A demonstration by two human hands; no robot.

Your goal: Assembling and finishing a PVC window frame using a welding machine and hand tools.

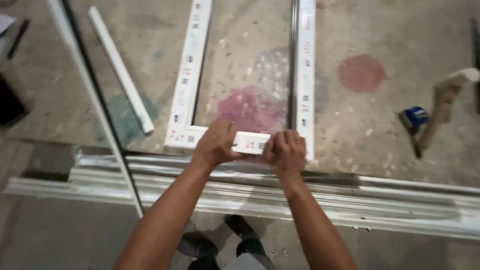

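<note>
A narrow white window frame (248, 142), made of hollow plastic profile with a dark seal strip along its inner edges, is being held flat on the stained concrete floor (370, 115), just beyond a run of long pale profile lengths (350, 200) lying crosswise in front of the person. The frame is likely being felt as light but long and stiff, prone to twisting at the corners if lifted by one rail, and smooth enough to slip under a loose hold; the short near rail, close to both corners, is judged the surest place to take it. That rail is being gripped by both hands: the left hand (216, 144) is being closed over its top, fingers curled down the far side, and the right hand (286, 150) is being clenched in a tight fist around it near the right corner. Whether the thumbs are being tucked beneath cannot be told. A loose white strip (120, 67) is lying apart to the left.
</note>
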